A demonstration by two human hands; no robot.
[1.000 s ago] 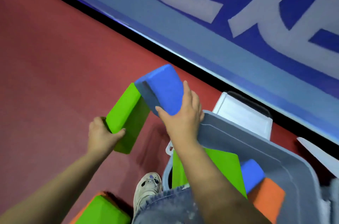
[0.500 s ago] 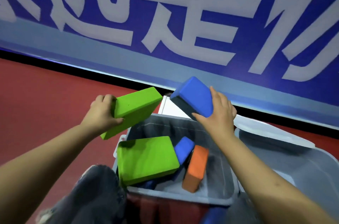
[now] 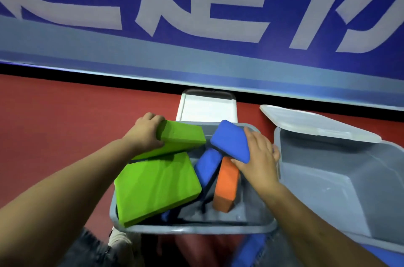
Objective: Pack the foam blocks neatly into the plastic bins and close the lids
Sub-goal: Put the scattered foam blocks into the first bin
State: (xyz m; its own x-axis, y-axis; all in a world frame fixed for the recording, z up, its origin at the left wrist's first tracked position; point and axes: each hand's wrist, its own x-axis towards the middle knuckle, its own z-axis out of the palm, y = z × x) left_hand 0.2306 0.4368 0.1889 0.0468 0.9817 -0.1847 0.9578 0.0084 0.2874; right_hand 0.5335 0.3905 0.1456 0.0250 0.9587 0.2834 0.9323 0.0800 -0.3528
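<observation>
the left hand (image 3: 146,133) grips a green block (image 3: 180,138), the right hand (image 3: 259,158) a blue block (image 3: 231,141). both hang over the bin (image 3: 196,228), tilted, long axes slanting toward its middle.

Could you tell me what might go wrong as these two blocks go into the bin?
The bin already holds a large green block, a blue block and an orange block, all tilted. Dropping the left hand's green block and the right hand's blue block on top may leave a jumbled pile that blocks the lid.
</observation>
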